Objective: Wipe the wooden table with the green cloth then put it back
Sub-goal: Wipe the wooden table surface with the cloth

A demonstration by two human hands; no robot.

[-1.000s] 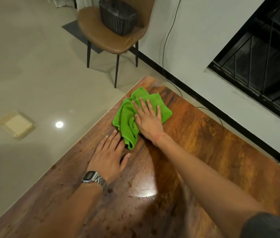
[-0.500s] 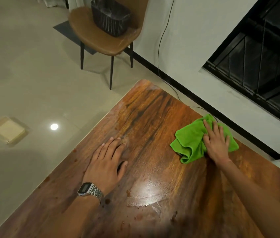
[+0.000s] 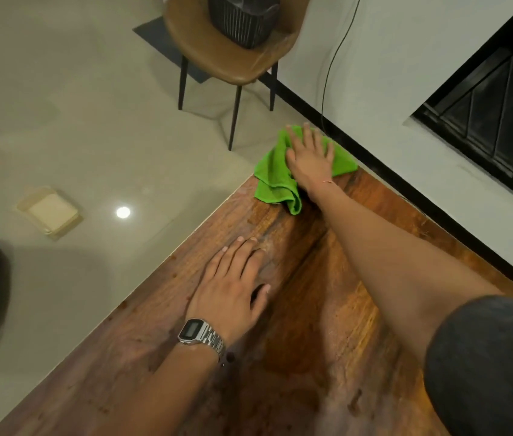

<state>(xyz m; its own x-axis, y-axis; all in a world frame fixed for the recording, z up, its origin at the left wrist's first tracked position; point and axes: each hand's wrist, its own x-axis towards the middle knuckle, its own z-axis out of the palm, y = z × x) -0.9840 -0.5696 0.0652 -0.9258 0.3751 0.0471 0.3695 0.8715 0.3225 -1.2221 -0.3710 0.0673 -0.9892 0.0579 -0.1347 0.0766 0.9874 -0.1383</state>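
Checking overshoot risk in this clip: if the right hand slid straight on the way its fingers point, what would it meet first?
The right hand, flat on the green cloth, points past the table corner. Beyond looks like open floor, then possibly the chair legs, though depth is unclear.

Wooden table (image 3: 327, 278) — green cloth (image 3: 272, 176) bunched at its far corner, overhanging the edge.

The right hand (image 3: 310, 158) lies flat, fingers spread, on the crumpled green cloth (image 3: 275, 180) at the far corner of the wooden table (image 3: 327, 309), the cloth reaching over the corner's edge. The left hand (image 3: 233, 287), a metal watch (image 3: 200, 335) on its wrist, rests palm down nearer on the tabletop. A brown chair (image 3: 227, 58) stands beyond, holding a dark basket (image 3: 242, 17)
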